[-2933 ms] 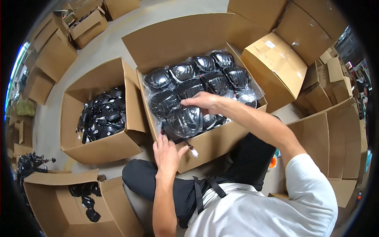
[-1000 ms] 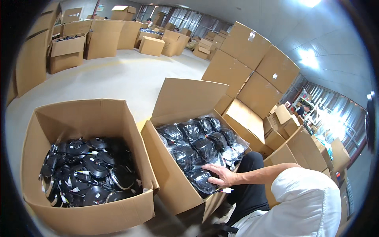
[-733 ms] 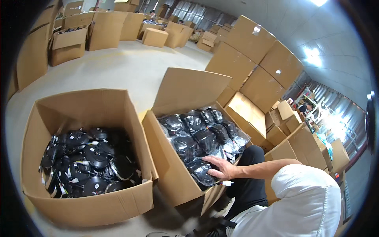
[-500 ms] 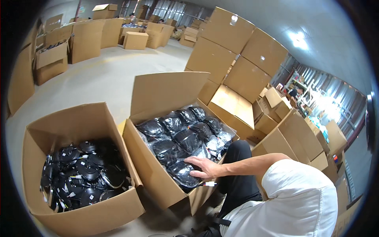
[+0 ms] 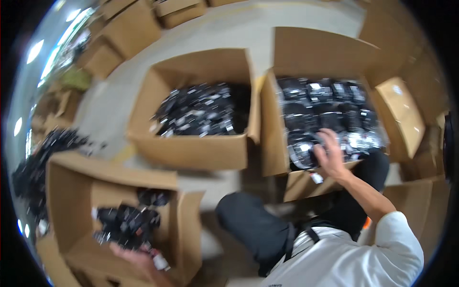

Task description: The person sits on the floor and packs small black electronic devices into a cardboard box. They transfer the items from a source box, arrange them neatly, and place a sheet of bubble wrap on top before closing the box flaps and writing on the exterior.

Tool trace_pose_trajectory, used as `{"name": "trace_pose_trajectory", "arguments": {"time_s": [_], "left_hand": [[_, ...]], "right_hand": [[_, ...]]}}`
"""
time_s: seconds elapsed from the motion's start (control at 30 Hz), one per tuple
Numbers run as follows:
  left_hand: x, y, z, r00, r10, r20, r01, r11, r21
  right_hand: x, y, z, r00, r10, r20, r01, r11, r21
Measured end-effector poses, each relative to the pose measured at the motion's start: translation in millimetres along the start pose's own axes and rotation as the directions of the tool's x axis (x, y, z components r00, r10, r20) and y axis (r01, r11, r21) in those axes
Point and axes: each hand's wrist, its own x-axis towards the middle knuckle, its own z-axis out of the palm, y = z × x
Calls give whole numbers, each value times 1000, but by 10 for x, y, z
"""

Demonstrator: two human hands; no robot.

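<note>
In the box (image 5: 274, 124) at right, rounded black units (image 5: 330, 115) in clear plastic bags lie in rows. My right hand (image 5: 330, 154) rests on the nearest bagged unit, fingers stretched and apart. A white plug (image 5: 316, 178) hangs by that box's front edge. Down at lower left, my left hand (image 5: 136, 258) reaches into another box (image 5: 71, 201), against a pile of black units (image 5: 126, 222) with cables. Motion smears its fingers, so whether it grips one cannot be made out. A white plug (image 5: 160, 262) shows beside this hand.
A third box (image 5: 191, 152) stands at centre, holding many loose black units (image 5: 201, 107). At far left lies a dark heap of black parts (image 5: 48, 162). Cartons (image 5: 131, 28) stand at the back, and more cardboard (image 5: 406, 205) is on the right. My knees are between the boxes.
My view has swung left and down, bringing the lower-left box and my left hand into sight. My right hand stays on the bagged unit.
</note>
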Motion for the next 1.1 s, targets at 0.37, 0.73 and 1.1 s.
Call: {"name": "trace_pose_trajectory", "arguments": {"time_s": [0.37,0.73,1.1], "left_hand": [[-2393,399,2272,721,48,692,440,738,-511],[-2777,-387,2850,612,125,781,583,597,-551],[-2647,-708,3193,419,-54,906,831,425,-359]], "right_hand": [[-350,-1330,4,668,-370,646,-744,-294,601],[-315,-489,-823,846,-10,534,-411,-649,640],[-71,312,-863,973,215,-86,-226,961,-158]]}}
